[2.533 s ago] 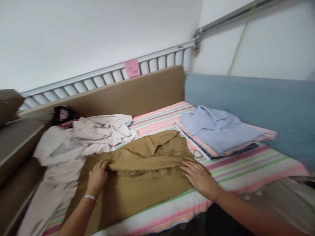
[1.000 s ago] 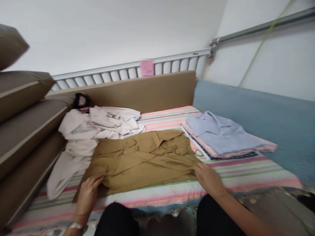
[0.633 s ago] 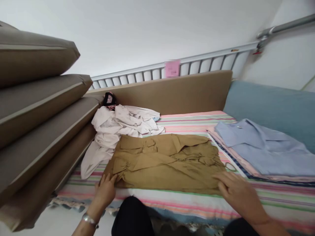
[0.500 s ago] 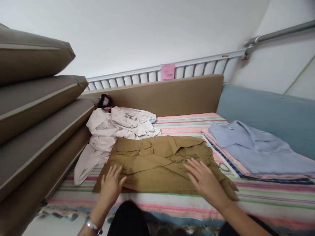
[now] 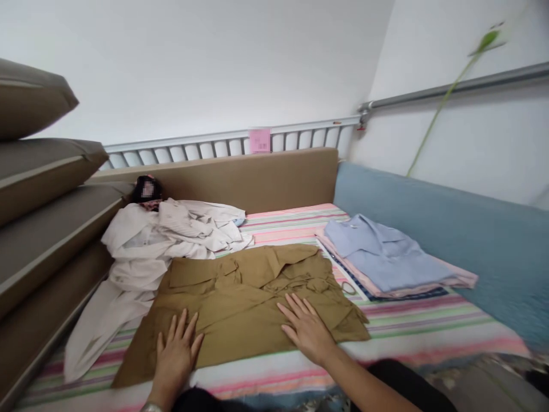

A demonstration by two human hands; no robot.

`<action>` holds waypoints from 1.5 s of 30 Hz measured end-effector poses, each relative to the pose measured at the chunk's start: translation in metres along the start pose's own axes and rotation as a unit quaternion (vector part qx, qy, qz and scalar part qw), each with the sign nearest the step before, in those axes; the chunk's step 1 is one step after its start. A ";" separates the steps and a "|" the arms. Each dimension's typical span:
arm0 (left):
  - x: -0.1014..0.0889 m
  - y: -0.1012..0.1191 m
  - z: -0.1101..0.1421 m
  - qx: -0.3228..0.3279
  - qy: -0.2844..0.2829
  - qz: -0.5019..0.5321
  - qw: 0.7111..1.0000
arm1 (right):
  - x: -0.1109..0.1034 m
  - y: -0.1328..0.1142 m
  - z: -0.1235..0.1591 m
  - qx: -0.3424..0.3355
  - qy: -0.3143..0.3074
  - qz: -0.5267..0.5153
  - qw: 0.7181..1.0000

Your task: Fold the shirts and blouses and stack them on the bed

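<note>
An olive-brown garment (image 5: 240, 309) lies spread out in front of me, partly folded, with creases and bunched cloth toward its right side. My left hand (image 5: 176, 352) rests on its near left part, fingers spread, holding nothing. On the near right part lies my right hand (image 5: 306, 326), flat with fingers apart. Whether it is a shirt or trousers I cannot tell. Close to the garment's right edge is a small dark ring-shaped band (image 5: 348, 288) on the striped sheet (image 5: 295, 220).
At right is a folded stack topped by a light blue shirt (image 5: 386, 252), beside a blue padded side panel (image 5: 412, 200). A rumpled pile of whitish clothes (image 5: 141, 252) lies at left. Large brown cushions (image 5: 55, 229) are stacked at far left. A radiator (image 5: 193, 150) stands behind the brown backboard (image 5: 240, 183).
My view has turned to the right, so the scene sits further left. Both hands have come down flat onto the olive-brown garment, which lies flatter along its near edge.
</note>
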State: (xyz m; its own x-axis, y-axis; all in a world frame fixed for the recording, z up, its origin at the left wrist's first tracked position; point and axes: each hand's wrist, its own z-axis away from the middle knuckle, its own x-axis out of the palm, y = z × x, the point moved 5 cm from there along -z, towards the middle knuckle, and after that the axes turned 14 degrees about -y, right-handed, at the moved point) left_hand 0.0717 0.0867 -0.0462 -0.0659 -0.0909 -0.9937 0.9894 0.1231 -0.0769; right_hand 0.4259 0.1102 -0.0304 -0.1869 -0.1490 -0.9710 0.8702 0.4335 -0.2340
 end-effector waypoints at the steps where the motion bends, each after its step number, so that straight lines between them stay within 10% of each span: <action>1: 0.001 0.000 -0.001 -0.002 -0.001 -0.005 1.000 | -0.001 -0.001 0.000 0.002 -0.004 -0.005 1.000; 7: 0.007 -0.005 -0.006 0.000 -0.028 -0.037 0.999 | -0.003 -0.002 0.001 0.008 -0.010 -0.032 0.999; 11: -0.021 0.006 -0.009 -0.028 -0.097 -0.018 0.995 | -0.004 0.000 0.001 0.007 -0.009 -0.039 0.999; 14: -0.066 0.049 -0.007 -0.029 -0.073 0.036 0.996 | -0.004 -0.001 0.000 0.003 -0.001 -0.035 0.999; 18: -0.098 0.143 -0.001 0.158 -0.038 0.152 0.975 | 0.001 -0.001 0.000 -0.005 0.006 -0.034 0.999; 22: -0.078 0.197 0.009 0.287 -0.083 0.219 0.929 | -0.007 0.008 -0.002 -0.016 -0.031 -0.068 0.997; 28: -0.048 0.211 0.019 0.346 -0.129 0.240 0.898 | -0.079 0.028 -0.060 0.054 0.029 -0.184 0.981; 32: -0.041 0.226 0.018 0.359 -0.176 0.241 0.884 | -0.090 -0.038 -0.140 0.012 -0.030 -0.143 0.989; 38: -0.030 0.243 0.007 0.355 -0.219 0.307 0.855 | -0.052 -0.127 -0.219 0.047 -0.132 -0.059 0.988; 41: -0.021 0.248 0.004 0.350 -0.247 0.307 0.850 | -0.063 -0.117 -0.241 0.062 -0.141 -0.085 0.984; 45: -0.004 0.254 0.001 0.320 -0.237 0.304 0.865 | -0.136 -0.071 -0.274 0.087 -0.079 -0.143 0.983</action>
State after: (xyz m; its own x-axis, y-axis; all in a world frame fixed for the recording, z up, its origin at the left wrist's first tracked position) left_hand 0.3236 0.1178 -0.0616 0.4016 -0.6158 -0.6778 0.7015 -0.2689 0.6600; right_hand 0.2646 0.3430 0.1055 -0.3747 -0.3844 -0.8437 0.8594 0.1974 -0.4716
